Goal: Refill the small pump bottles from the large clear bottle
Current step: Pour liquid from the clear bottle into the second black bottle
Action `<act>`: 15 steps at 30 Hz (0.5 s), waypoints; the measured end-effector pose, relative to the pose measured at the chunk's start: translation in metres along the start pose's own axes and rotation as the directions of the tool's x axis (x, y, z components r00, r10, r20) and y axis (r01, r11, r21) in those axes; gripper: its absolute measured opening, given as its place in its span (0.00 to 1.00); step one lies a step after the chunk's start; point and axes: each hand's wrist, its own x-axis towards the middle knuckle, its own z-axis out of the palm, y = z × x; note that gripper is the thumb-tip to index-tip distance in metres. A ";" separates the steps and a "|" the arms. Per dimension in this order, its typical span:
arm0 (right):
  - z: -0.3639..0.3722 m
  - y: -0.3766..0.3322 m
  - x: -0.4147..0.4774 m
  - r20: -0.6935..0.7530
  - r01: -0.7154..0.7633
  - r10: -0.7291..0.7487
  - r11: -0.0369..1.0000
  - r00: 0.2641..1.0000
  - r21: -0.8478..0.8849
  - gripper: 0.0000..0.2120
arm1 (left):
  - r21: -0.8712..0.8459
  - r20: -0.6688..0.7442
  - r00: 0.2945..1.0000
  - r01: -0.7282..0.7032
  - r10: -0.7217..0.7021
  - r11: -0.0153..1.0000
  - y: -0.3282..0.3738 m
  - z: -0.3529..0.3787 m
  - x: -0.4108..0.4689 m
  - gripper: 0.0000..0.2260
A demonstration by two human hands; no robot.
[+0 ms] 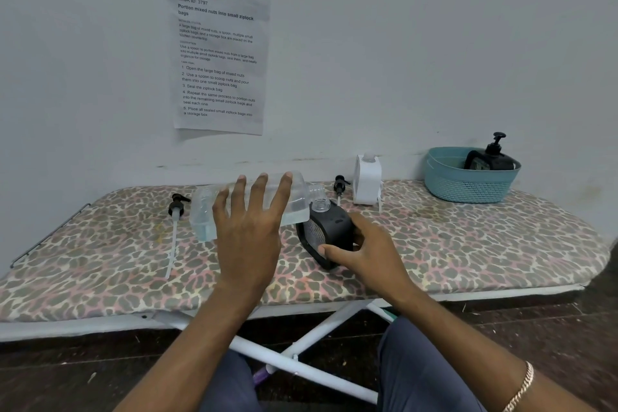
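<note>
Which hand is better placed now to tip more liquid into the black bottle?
Left. The left hand holds the large clear bottle nearly level, its neck at the open mouth of the black bottle. The right hand grips that bottle, so it probably should only steady it.

**anon:** what's your ironing board (468, 244) got on it rn?

**me:** mine's got a leopard cover. left pump head (177, 207) lying flat, black bottle (326, 234) tilted mid-board, second pump head (340, 187) beside white bottle (367, 179), teal basket (468, 189) far right
</note>
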 end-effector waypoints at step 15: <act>0.001 0.001 0.001 -0.015 0.020 -0.020 1.000 1.000 -0.001 0.27 | -0.015 0.015 1.000 0.028 -0.028 1.000 -0.003 0.000 0.000 0.39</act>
